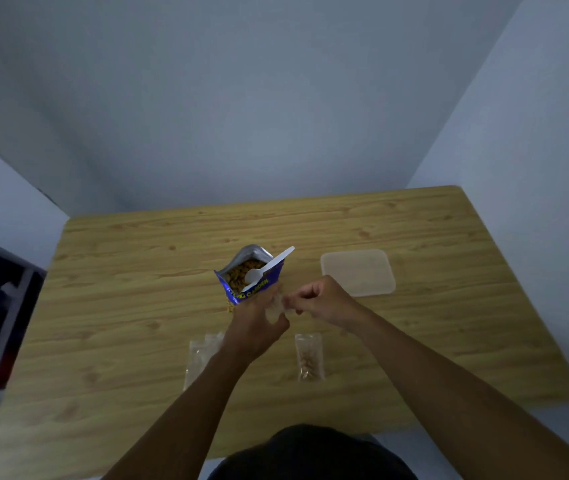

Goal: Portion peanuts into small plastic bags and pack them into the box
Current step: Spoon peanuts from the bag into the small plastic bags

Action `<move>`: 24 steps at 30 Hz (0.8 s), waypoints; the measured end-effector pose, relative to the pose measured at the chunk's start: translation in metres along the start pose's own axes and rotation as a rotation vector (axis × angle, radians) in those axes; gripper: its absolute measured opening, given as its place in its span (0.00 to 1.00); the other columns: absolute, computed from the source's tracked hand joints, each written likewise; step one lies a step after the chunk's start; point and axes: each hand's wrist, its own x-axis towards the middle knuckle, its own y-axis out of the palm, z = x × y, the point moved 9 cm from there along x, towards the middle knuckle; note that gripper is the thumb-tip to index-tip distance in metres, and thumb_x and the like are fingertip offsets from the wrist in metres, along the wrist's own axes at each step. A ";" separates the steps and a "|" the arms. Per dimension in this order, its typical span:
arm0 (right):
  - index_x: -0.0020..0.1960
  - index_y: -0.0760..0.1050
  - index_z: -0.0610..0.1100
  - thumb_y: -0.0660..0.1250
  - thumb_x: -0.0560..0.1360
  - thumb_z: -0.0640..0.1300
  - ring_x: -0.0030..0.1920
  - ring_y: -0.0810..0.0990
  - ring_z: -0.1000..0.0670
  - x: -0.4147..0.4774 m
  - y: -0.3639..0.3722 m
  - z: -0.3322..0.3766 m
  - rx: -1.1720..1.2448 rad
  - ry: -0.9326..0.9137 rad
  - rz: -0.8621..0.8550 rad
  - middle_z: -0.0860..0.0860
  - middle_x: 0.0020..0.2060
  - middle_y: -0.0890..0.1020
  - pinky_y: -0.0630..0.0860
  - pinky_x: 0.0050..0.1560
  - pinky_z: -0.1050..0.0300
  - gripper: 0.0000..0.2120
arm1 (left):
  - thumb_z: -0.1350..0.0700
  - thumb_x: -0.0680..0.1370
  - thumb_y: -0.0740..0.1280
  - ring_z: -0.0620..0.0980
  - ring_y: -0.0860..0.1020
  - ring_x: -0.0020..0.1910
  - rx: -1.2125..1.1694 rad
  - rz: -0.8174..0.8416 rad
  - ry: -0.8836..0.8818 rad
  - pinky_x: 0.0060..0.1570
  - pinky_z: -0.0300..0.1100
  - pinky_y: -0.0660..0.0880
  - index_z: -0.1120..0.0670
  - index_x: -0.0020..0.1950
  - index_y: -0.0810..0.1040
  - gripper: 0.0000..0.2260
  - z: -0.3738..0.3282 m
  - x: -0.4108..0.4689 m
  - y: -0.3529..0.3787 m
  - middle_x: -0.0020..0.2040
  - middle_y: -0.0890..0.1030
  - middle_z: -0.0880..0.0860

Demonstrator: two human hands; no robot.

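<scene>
Faint, blurred clear bag (pixel 277 308), contents indiscernible, in a pinch between left hand (pixel 259 323) and right hand (pixel 319 299).

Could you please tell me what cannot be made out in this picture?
Head view:
Small bag, mostly covered by the left hand and right hand: contents unclear.
Empty bags, partly behind the left forearm: number unclear.
Box, blurred cloudy plastic: lid on or off, unclear.
Peanut packet label: too blurred to read.
</scene>
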 end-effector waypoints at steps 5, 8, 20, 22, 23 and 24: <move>0.47 0.88 0.40 0.79 0.70 0.40 0.37 0.80 0.52 0.003 -0.005 0.000 -0.001 0.010 -0.003 0.39 0.41 0.87 0.77 0.42 0.60 0.06 | 0.56 0.72 0.67 0.50 0.77 0.60 -0.012 0.017 0.031 0.59 0.45 0.75 0.52 0.72 0.71 0.27 -0.011 -0.002 0.001 0.64 0.77 0.51; 0.45 0.88 0.41 0.81 0.68 0.41 0.35 0.81 0.52 0.004 -0.015 0.000 0.008 0.005 -0.090 0.43 0.38 0.87 0.78 0.40 0.57 0.07 | 0.57 0.73 0.69 0.49 0.74 0.57 0.074 -0.194 0.087 0.57 0.45 0.73 0.55 0.62 0.75 0.17 -0.020 -0.005 -0.015 0.58 0.76 0.51; 0.45 0.88 0.43 0.82 0.68 0.44 0.42 0.88 0.51 -0.002 -0.019 0.012 -0.036 -0.055 -0.127 0.49 0.36 0.88 0.83 0.45 0.60 0.08 | 0.54 0.81 0.62 0.50 0.74 0.33 -0.051 -0.079 -0.141 0.32 0.47 0.69 0.58 0.40 0.76 0.12 -0.011 0.005 0.007 0.33 0.77 0.54; 0.42 0.88 0.45 0.80 0.69 0.43 0.38 0.86 0.56 -0.003 -0.024 0.012 -0.093 -0.050 -0.183 0.52 0.34 0.87 0.80 0.39 0.64 0.04 | 0.56 0.81 0.60 0.52 0.76 0.35 -0.049 -0.050 -0.126 0.36 0.50 0.71 0.59 0.41 0.76 0.12 -0.011 0.005 0.010 0.36 0.78 0.55; 0.40 0.87 0.46 0.80 0.69 0.43 0.36 0.85 0.58 -0.004 -0.028 0.012 -0.120 -0.044 -0.236 0.53 0.33 0.87 0.78 0.38 0.66 0.02 | 0.56 0.81 0.59 0.52 0.75 0.34 -0.031 -0.028 -0.114 0.35 0.51 0.71 0.60 0.40 0.75 0.13 -0.012 0.005 0.012 0.35 0.77 0.56; 0.39 0.87 0.47 0.79 0.69 0.43 0.35 0.84 0.59 -0.005 -0.033 0.012 -0.145 -0.037 -0.297 0.54 0.33 0.86 0.78 0.37 0.66 0.02 | 0.55 0.81 0.59 0.53 0.74 0.32 -0.015 -0.003 -0.100 0.33 0.51 0.70 0.61 0.38 0.73 0.14 -0.014 0.005 0.014 0.33 0.75 0.57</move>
